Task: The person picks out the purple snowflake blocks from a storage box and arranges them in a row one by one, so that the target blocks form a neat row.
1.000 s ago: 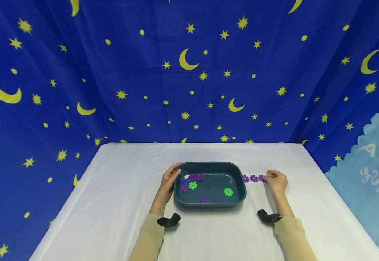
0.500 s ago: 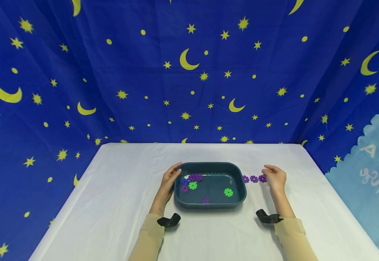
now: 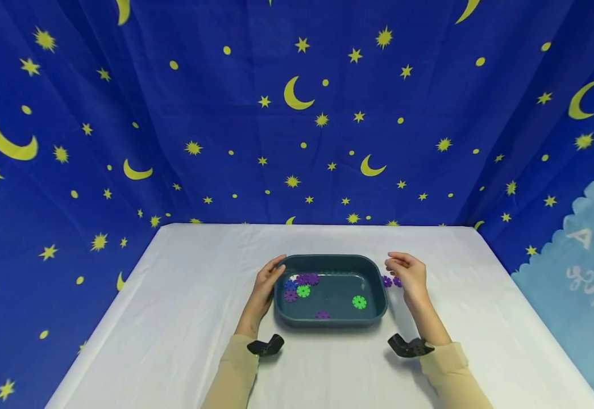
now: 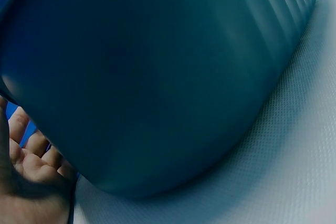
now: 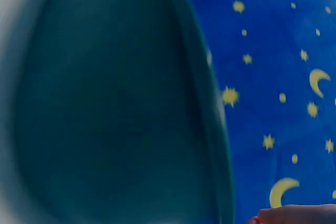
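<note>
A dark teal plastic basin (image 3: pixel 327 322) stands on the white-covered table, with several notched, flower-shaped plastic discs inside. My left hand (image 3: pixel 265 286) grips its left side, thumb at the rim and fingers outside; the left wrist view shows those fingers (image 4: pixel 38 153) against the outer wall. Just right of the basin, my right hand (image 3: pixel 409 277) hovers with loosely bent fingers and nothing visible between them. Below its fingertips, two purple discs (image 3: pixel 387 281) show in a row on the cloth; the hand covers the rest of that row.
Inside the basin, purple discs (image 3: pixel 307 279) and a blue disc (image 3: pixel 290 285) cluster at the left, beside a green disc (image 3: pixel 303 291). Another green disc (image 3: pixel 359 302) lies at the right. A blue star-and-moon curtain (image 3: pixel 225 113) rises behind the table (image 3: pixel 199 272).
My right hand has let go of the rightmost purple disc and moved left, over the row, toward the basin. The left hand keeps its grip on the basin.
</note>
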Motion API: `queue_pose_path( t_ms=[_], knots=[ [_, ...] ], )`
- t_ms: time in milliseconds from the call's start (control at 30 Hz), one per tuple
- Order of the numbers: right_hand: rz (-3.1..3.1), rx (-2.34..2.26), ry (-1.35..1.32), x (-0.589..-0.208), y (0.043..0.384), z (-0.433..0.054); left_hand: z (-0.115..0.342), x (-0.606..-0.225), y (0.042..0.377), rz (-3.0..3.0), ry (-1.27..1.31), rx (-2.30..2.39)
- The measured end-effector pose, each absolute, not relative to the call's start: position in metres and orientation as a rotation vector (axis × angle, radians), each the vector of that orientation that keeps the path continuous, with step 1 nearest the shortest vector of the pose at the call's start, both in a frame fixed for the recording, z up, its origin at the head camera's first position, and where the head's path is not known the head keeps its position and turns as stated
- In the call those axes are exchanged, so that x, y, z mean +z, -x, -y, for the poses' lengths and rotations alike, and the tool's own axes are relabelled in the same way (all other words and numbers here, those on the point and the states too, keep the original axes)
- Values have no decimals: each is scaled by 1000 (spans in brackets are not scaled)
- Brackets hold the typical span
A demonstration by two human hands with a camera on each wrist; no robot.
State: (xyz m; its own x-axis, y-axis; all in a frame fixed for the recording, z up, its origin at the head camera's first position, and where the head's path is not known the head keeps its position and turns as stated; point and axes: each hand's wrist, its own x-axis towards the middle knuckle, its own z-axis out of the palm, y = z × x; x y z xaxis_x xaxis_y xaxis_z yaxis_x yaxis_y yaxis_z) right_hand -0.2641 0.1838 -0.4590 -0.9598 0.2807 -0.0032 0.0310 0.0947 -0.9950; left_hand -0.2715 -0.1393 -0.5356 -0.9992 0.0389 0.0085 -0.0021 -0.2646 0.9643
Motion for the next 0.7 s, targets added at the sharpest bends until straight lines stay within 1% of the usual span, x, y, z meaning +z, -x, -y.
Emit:
queue_pose_path(
  t_ms=[167,333,400,600,700],
  knots=[
    [2212,2051,240,-453,264,-163,139,-534,272,-1894,-31,2464],
    [2302,2103,109,-456,265,-145,139,-534,272,-1887,-28,2464],
    [2365,2117,2,-460,266,-138,139,-535,273,-1883,-31,2468],
    [2613,2141,-452,-471,269,-119,139,-536,272,-1888,-59,2488],
    [2709,2160,-608,-476,269,-110,139,-538,273,-1902,-80,2484]
  ],
)
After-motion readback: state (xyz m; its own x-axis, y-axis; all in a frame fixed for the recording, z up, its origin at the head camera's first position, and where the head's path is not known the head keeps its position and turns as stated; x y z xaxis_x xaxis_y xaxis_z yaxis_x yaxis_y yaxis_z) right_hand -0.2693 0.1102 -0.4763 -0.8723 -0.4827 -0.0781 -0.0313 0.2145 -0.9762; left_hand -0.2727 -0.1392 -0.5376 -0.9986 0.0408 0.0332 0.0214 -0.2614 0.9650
